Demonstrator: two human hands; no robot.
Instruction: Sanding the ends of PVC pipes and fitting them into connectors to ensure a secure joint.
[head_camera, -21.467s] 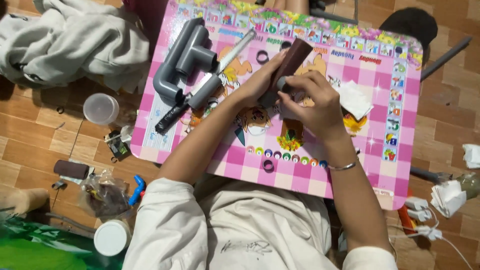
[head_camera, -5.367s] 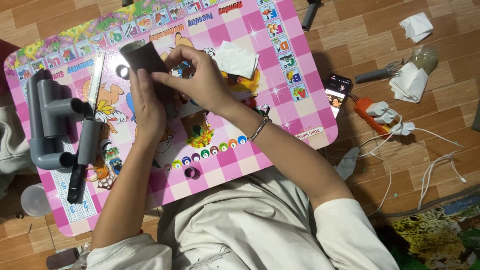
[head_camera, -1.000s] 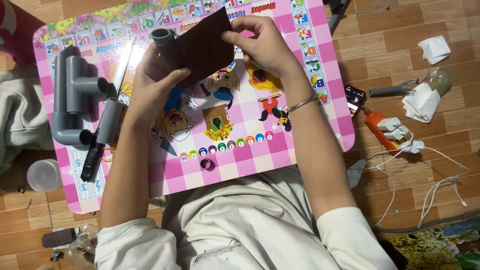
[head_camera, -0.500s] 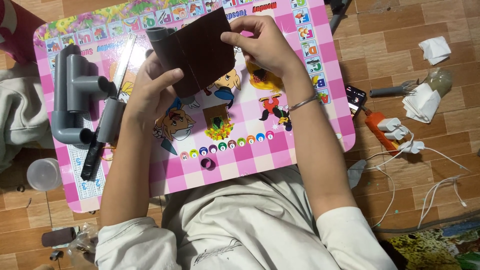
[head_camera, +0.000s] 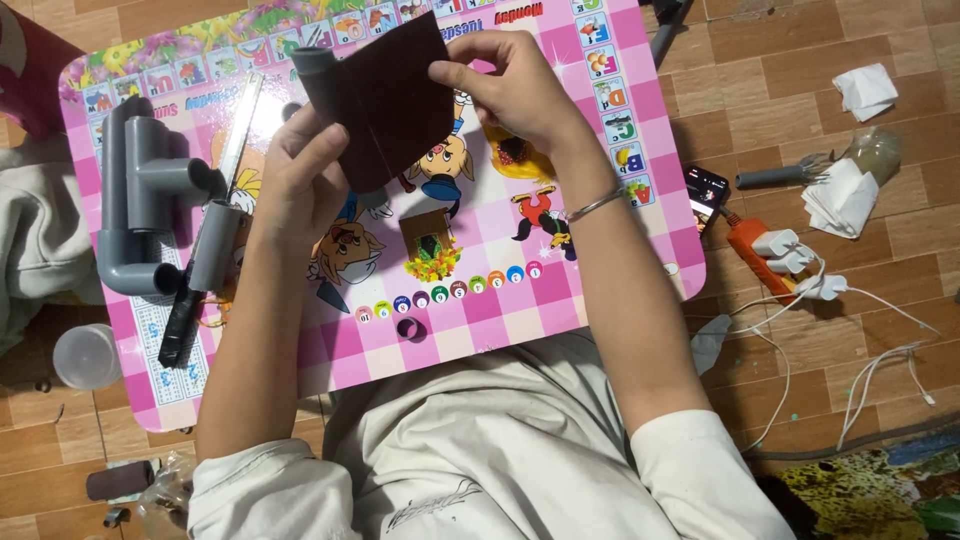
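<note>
Above the pink table (head_camera: 640, 270), the left hand (head_camera: 300, 180) grips a grey pipe (head_camera: 318, 75) while the right hand (head_camera: 510, 85) pinches the dark sandpaper sheet (head_camera: 395, 95) wrapped around it, which may slip off if the pinch loosens.

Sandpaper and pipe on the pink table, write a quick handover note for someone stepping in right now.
Left hand: grips the short grey pipe, which has the dark sandpaper around it.
Right hand: pinches the sandpaper's top edge.
Both are held above the pink table.
Glued pipe assembly and black-handled tool lie at the table's left; small ring near the front edge.
Done: sheet laid against the pipe.
Left: sanding progress cannot be told.
</note>
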